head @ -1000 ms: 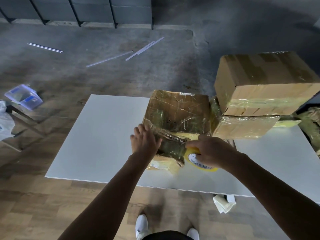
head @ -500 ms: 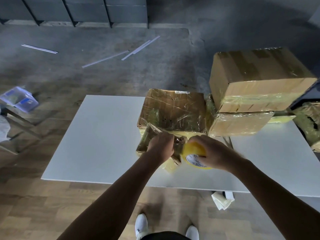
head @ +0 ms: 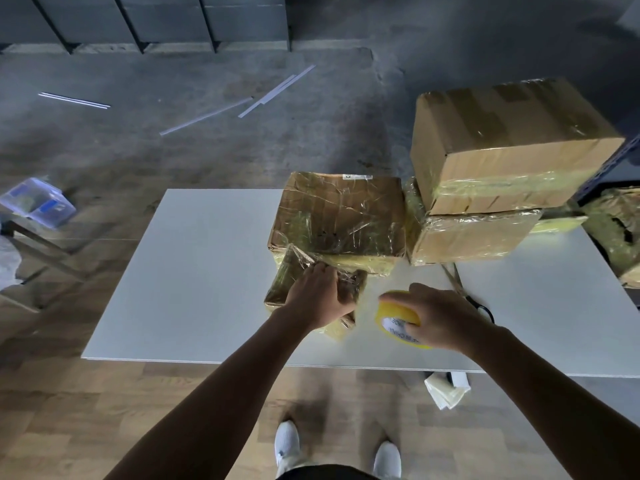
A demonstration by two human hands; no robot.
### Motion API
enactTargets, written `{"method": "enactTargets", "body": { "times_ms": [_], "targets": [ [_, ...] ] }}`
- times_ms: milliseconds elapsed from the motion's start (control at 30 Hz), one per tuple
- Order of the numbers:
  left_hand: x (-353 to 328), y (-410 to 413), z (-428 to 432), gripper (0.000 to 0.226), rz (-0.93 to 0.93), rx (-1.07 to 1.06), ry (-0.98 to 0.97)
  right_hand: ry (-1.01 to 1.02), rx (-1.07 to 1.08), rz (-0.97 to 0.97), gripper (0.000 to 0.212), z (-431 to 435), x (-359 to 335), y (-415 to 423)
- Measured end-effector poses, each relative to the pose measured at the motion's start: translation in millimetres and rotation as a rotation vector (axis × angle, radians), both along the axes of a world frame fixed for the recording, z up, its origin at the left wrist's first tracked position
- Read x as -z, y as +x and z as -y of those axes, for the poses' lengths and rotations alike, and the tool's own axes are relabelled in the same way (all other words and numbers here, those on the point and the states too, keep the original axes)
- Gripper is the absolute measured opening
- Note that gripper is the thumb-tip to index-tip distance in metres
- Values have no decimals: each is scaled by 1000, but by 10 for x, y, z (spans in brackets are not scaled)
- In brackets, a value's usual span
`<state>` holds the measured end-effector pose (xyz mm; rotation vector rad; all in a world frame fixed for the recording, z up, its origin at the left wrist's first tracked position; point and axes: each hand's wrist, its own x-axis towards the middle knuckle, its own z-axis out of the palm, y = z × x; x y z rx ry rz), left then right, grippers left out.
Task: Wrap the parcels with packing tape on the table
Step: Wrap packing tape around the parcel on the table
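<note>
head view, one frame. small parcel (head: 289,277) sits just below frame centre on the near half of the table (head: 194,271). its far edge is touching, or all but touching, the flat parcel (head: 339,216) behind it. its surface is glossy and crinkled, so some film is already on.

hands:
- left hand (head: 320,296) is on top of the small parcel with fingers curled over its upper edge, grasping it and pinning it in place.
- right hand (head: 440,317) is right of centre with fingers curled over the roll (head: 394,315) from above, grasping it.

key relation: the roll lies to the right of the small parcel, near but apart, with bare table showing between them. cannot tell whether a strand of tape bridges that gap, since the tape is clear and the light is low. the parcel's long axis seems to run roughly left to right in frame, dipping a little toward lower right. the left hand covers much of it, so this is tentative.

judgement: the left hand is the anchor and the right hand the mover. the next pass should come in from the right, across the short way. the left fingers lie in that path and would need to shift.

upper right: box (head: 502,143) stacked on another wrapped parcel, both taped.
</note>
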<state>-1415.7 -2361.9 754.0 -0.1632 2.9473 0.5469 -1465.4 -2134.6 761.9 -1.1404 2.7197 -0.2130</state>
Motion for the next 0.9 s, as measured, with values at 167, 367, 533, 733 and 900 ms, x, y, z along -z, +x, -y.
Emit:
{"method": "enactTargets", "body": {
  "times_ms": [167,367,533,733,900],
  "targets": [
    [-14,-20,-70,48,45,18,-37,143,6,52,53,139,42,11],
    [-139,-79,-214,51,103,12,-202,139,14,72,52,387,114,-19],
    [-92,-5,-405,50,84,27,-272,83,0,71,47,293,186,19],
    [-124,-87,-329,58,133,-48,-306,-191,139,244,64,117,344,81],
    [-98,-104,-515,57,160,-29,-432,-230,210,196,61,96,448,168]
  ]
}}
